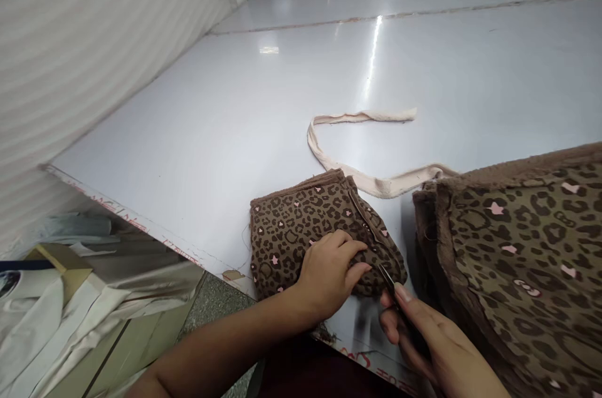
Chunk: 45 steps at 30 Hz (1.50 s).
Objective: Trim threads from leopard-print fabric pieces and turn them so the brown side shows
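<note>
On the bench (211, 135), a small leopard-print piece (294, 219) is seemingly part-worked.
A loose thread (242, 235) is left; the piece is pressed by the left hand (327, 269), pinching cannot be told; a pointed tool (390, 287) is clasped by the right hand (435, 332); the larger piece (531, 241) is untouched.

Cool, fairly even light fills the scene, apparently from overhead: the glossy desk (197, 122) throws back a long, narrow white streak and smaller bright patches toward its far side. The white sheeting (113, 15) at left shows soft, rippled shading. A darker shadow sits along the left side of the large patterned pile (508, 247), and the floor (216, 304) below is dimmer. The metal tool (390, 279) catches a faint glint. Nearby fabric print stays readable, while the background softens. Wide-angle stretching bends shapes toward the edges.
</note>
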Tool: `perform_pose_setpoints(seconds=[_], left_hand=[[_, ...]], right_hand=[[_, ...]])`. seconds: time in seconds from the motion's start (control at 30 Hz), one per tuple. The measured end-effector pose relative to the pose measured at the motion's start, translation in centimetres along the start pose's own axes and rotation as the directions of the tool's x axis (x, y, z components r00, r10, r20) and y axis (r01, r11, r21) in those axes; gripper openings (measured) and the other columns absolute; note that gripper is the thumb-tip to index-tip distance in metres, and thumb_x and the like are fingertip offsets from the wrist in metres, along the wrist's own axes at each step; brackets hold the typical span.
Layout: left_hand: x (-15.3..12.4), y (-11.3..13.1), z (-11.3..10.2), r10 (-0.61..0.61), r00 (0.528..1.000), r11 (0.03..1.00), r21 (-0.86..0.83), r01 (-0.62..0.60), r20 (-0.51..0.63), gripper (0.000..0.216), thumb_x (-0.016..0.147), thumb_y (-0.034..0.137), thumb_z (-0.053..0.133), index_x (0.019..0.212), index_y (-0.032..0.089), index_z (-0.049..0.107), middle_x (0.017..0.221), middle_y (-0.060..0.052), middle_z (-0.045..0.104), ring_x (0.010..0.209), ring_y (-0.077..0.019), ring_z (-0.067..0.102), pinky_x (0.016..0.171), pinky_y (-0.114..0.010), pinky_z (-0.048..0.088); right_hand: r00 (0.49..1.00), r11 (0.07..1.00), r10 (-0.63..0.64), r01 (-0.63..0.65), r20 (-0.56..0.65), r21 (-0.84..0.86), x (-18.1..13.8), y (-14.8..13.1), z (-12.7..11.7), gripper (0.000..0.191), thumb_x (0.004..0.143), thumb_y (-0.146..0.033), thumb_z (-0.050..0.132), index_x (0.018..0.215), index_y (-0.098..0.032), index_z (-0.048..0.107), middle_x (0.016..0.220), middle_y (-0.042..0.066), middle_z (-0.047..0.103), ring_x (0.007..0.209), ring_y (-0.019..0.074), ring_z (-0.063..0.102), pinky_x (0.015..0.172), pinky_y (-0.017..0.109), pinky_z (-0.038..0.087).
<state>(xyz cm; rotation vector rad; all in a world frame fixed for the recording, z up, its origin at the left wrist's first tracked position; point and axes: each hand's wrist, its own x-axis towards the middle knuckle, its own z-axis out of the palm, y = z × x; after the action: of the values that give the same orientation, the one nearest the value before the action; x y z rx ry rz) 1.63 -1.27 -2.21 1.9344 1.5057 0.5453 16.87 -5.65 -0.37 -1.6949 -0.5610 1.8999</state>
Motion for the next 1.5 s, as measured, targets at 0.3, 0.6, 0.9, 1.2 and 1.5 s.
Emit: perform_pose_setpoints(seconds=[0.3, 0.6, 0.9, 1.2, 1.5], left_hand=[[0.5, -0.1, 0.0, -0.096, 0.995, 0.983, -0.163, 0.09, -0.031, 0.006, 0.079, 0.019, 0.058, 0.076, 0.018, 0.064, 0.079, 0.001, 0.06, 0.074, -0.0125, 0.055, 0.068, -0.024, 0.043], [0.1, 0.0, -0.4, -0.142, 0.986, 0.925, -0.366, 0.101, -0.086, 0.005, 0.075, 0.013, 0.058, 0.075, 0.016, 0.063, 0.074, 0.001, 0.056, 0.064, -0.0089, 0.048, 0.063, -0.022, 0.04], [-0.4, -0.1, 0.2, -0.064, 0.986, 0.955, -0.295, 0.016, -0.154, 0.007, 0.075, 0.011, 0.055, 0.073, 0.016, 0.059, 0.072, 0.002, 0.055, 0.064, -0.0091, 0.048, 0.062, -0.022, 0.039], [-0.7, -0.4, 0.8, 0.121, 0.967, 0.986, -0.082, -0.142, -0.226, 0.008, 0.081, 0.013, 0.051, 0.075, 0.016, 0.056, 0.076, -0.001, 0.057, 0.072, -0.0128, 0.053, 0.066, -0.025, 0.041], [-1.1, -0.6, 1.3, 0.24, 0.929, 0.97, 0.097, -0.221, -0.282, 0.013, 0.086, 0.015, 0.044, 0.079, 0.016, 0.056, 0.077, -0.003, 0.058, 0.077, -0.0155, 0.055, 0.07, -0.028, 0.044]], right_hand=[[0.999, 0.997, -0.037, 0.039, 0.023, -0.061, 0.6, 0.3, 0.5, 0.046, 0.07, -0.063, 0.057, 0.078, -0.017, 0.06, 0.052, -0.003, 0.052, 0.04, 0.0024, 0.025, 0.038, 0.015, 0.02], [0.997, 0.992, -0.046, 0.053, 0.057, -0.117, 2.2, 1.4, 0.5, 0.053, 0.068, -0.069, 0.052, 0.078, -0.018, 0.059, 0.052, -0.001, 0.051, 0.04, 0.0045, 0.028, 0.039, 0.018, 0.017], [0.999, 0.987, -0.006, 0.011, 0.034, -0.159, 2.1, 0.8, 0.8, 0.06, 0.059, -0.074, 0.053, 0.079, -0.017, 0.055, 0.047, -0.004, 0.048, 0.036, 0.0038, 0.022, 0.041, 0.021, 0.011], [1.0, 0.976, 0.019, -0.015, 0.016, -0.216, 1.4, -0.6, 1.4, 0.059, 0.057, -0.076, 0.053, 0.071, -0.018, 0.052, 0.046, -0.006, 0.041, 0.04, 0.0048, 0.019, 0.046, 0.024, 0.009], [0.998, 0.936, -0.06, 0.066, 0.029, -0.346, 1.3, -0.9, 1.4, 0.059, 0.06, -0.077, 0.047, 0.047, -0.019, 0.043, 0.049, -0.003, 0.036, 0.045, 0.0075, 0.023, 0.044, 0.024, 0.014]])
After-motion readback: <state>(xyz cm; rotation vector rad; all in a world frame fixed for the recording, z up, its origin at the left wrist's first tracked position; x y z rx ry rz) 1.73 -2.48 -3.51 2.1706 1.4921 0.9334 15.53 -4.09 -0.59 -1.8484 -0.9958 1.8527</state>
